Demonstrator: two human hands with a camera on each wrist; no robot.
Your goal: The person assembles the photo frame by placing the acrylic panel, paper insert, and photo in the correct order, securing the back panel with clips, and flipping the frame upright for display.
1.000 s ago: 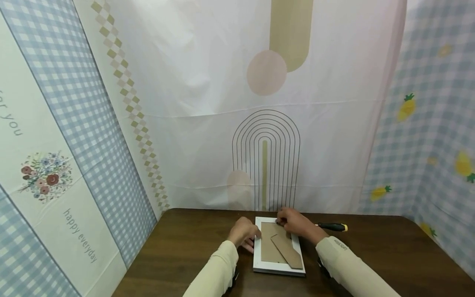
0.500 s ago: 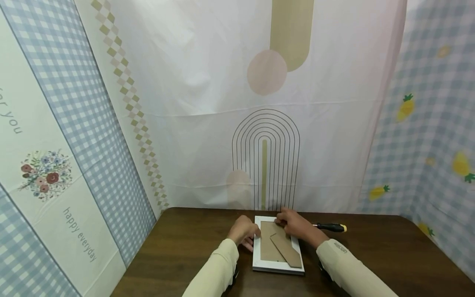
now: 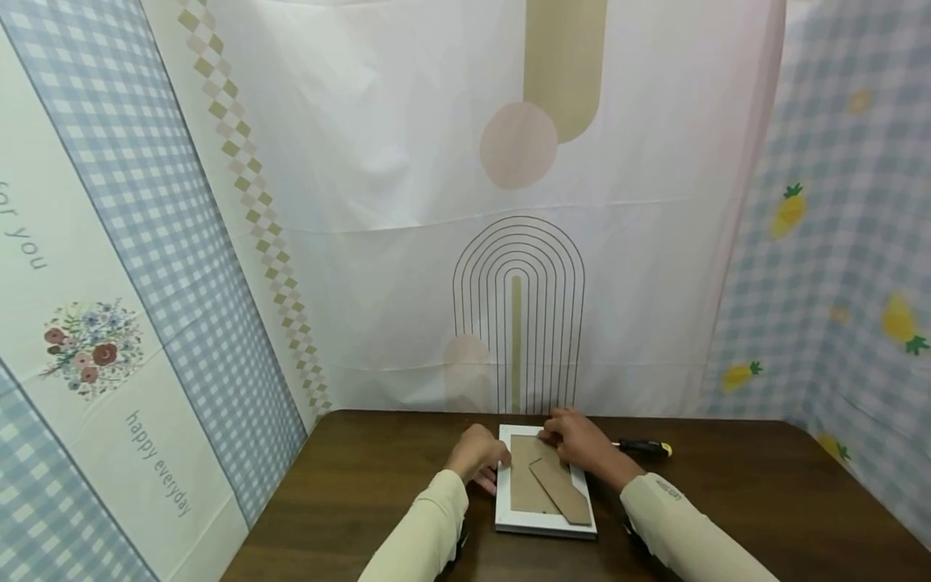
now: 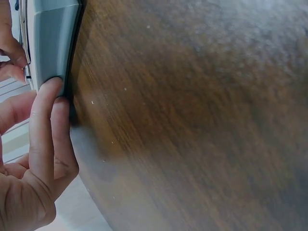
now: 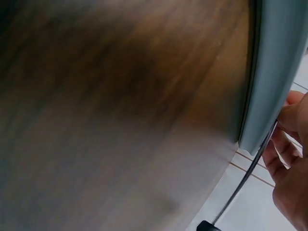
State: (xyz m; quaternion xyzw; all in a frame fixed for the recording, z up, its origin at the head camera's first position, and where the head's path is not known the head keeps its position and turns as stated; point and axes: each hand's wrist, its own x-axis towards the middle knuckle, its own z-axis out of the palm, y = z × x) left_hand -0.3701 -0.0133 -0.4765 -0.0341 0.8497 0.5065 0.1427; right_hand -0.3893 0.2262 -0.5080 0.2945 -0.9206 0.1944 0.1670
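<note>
A white picture frame (image 3: 503, 505) lies face down on the brown table, its brown backing board (image 3: 525, 489) showing. A slanted stand leg (image 3: 562, 489) lies flat on the board. My left hand (image 3: 476, 453) holds the frame's left edge; in the left wrist view its fingertips press the frame's side (image 4: 53, 43). At the far right corner, my right hand (image 3: 578, 440) pinches the thin metal shaft (image 5: 245, 175) of a screwdriver (image 3: 643, 447). Its black and yellow handle sticks out to the right, past the hand. The screwdriver's tip is hidden by the fingers.
The dark wooden table (image 3: 378, 485) has rounded far corners and ends at a white patterned curtain (image 3: 393, 323). Blue checked cloth hangs on the left and right sides. The frame lies near the table's far edge.
The screwdriver's handle has shifted slightly left, closer to my right hand. Both hands and the frame stay nearly where they were.
</note>
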